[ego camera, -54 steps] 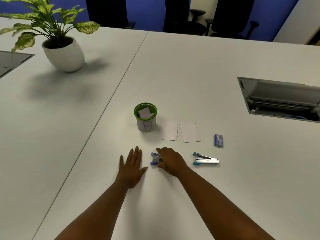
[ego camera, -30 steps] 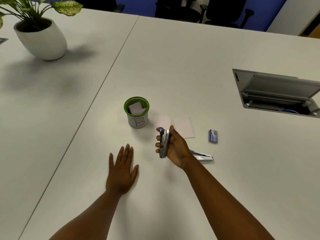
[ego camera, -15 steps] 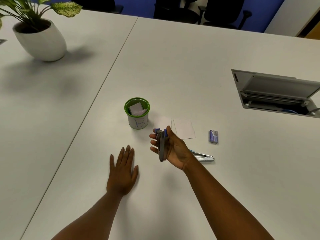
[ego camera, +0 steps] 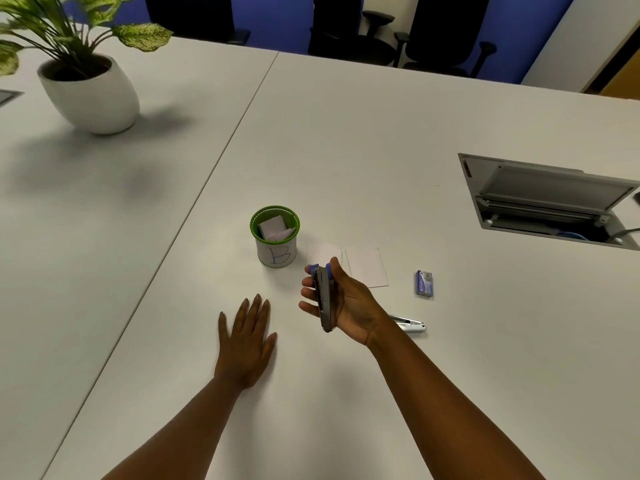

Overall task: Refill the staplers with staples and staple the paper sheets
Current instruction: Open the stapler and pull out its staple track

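My right hand holds a small blue and silver stapler upright above the table, palm turned left. My left hand lies flat on the white table, fingers spread, holding nothing. A second stapler with a silver body lies on the table behind my right wrist, partly hidden. Two white paper sheets lie side by side beyond my right hand. A small blue staple box rests to the right of the sheets.
A green-rimmed cup marked "B" holds folded paper slips, left of the sheets. A potted plant stands far left. An open cable hatch is sunk in the table at right. Office chairs line the far edge.
My right hand picked the blue stapler off the table and lifted it upright. My left hand stayed flat on the table. The view shifted slightly.
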Tool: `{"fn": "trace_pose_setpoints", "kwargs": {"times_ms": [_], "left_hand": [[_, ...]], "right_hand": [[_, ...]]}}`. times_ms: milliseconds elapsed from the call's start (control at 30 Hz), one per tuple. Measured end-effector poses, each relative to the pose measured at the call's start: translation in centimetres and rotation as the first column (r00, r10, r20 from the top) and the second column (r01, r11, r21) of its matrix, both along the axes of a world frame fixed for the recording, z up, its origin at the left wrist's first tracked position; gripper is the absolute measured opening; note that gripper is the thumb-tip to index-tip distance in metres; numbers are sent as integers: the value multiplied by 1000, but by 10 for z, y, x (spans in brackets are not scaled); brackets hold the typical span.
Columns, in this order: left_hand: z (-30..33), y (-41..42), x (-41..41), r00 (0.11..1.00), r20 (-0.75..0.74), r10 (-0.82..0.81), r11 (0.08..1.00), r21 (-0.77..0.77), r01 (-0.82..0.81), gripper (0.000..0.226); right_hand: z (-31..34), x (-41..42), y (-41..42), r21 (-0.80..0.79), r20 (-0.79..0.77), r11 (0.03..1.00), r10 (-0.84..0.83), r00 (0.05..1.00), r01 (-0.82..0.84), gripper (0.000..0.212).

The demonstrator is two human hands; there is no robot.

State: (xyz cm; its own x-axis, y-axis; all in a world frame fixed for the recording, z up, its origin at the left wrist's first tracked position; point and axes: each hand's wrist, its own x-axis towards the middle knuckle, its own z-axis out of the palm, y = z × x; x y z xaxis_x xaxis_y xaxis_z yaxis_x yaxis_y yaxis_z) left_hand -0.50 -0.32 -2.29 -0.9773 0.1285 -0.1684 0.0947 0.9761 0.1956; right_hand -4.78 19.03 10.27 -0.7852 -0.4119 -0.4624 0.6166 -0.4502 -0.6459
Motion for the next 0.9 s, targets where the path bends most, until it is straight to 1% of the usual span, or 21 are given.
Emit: {"fn": "trace_pose_setpoints", "kwargs": {"times_ms": [33,67,100,133,167,200,233,267,300,400,500,567,667,733,833,900], "left_hand": [[4,1,-4,1000,26,17,1000,12,-17,65],[10,3,-9,998,36,43,997,60,-45,58],[16,6,-14,997,19,80,984,156,-82,53],[25,10,-18,991,3,134,948,293,-129,49],[36,15,-23,979,23,204,872,450,-193,44],[48,22,-28,960,87,266,757,598,-264,38],[60,29,-32,940,166,298,617,718,-323,35],[71,36,-35,930,221,295,500,793,-347,34],[81,43,-38,930,243,275,435,831,-346,33],[98,62,-44,929,270,252,301,891,-340,31],[103,73,-43,918,289,272,210,913,-350,31],[102,78,-42,913,322,250,181,911,-371,31],[102,81,-41,903,386,187,159,896,-415,29],[103,82,-41,887,431,165,128,882,-453,26],[105,83,-41,865,473,165,65,870,-489,23],[104,83,-40,862,466,200,39,875,-482,22]], "right_hand": [[1,0,0,6,0,1000,13,1000,-13,48],[2,0,-1,18,-2,1000,14,1000,-14,51],[3,0,-2,33,-3,999,2,1000,-2,54],[3,-1,-3,43,1,999,-21,1000,21,56],[2,-2,-5,45,11,998,-51,999,51,58],[2,-2,-6,47,21,995,-84,996,83,59],[1,-3,-8,66,20,992,-111,994,109,59],[1,-4,-9,105,5,987,-125,992,124,58],[-1,-4,-9,165,-24,978,-125,992,127,56],[0,-3,-12,319,-111,936,-119,987,149,41],[1,-3,-15,434,-180,880,-128,975,196,32],[4,-4,-14,477,-168,856,-136,976,201,33],[8,-6,-12,535,-93,832,-117,989,148,44],[9,-6,-10,562,-82,818,-94,992,124,45],[7,-7,-11,570,-69,815,-79,994,104,47],[6,-6,-14,579,-85,804,-101,991,132,47]]}}
